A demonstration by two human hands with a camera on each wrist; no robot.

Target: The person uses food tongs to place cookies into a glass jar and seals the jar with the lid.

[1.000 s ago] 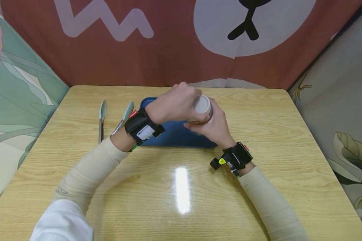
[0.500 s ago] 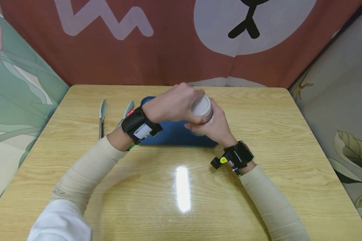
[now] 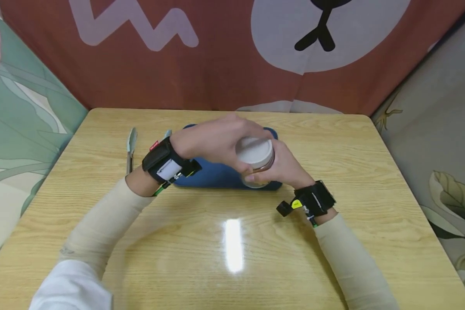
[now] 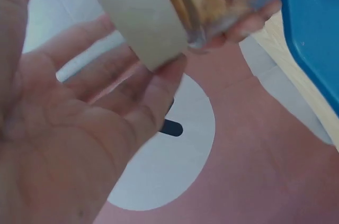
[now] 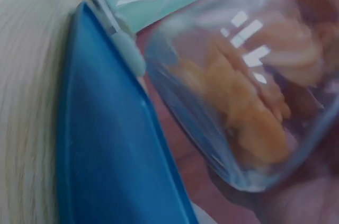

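Note:
Both hands are on a clear jar [image 5: 233,97] with a white lid [image 3: 255,151], held above a blue tray [image 3: 217,176] in the head view. My left hand [image 3: 217,138] grips the lid from the left, thumb on the near side and fingers across the far side. In the left wrist view, fingertips press the edge of the lid. My right hand [image 3: 286,165] wraps round the jar's body from the right, below the lid. Orange-brown pieces show through the jar wall in both wrist views. The jar tilts, its lid facing up toward the head camera.
Tongs with pale blue-green tips [image 3: 131,142] lie on the wooden table [image 3: 178,249] left of the tray, partly hidden by the left arm. A reddish-brown cloth [image 3: 217,77] with a cartoon print hangs behind the table.
Both hands and the jar have come slightly nearer to the head camera and lower in view. The left wrist has shifted left. More of the lid and the tray's far right corner shows.

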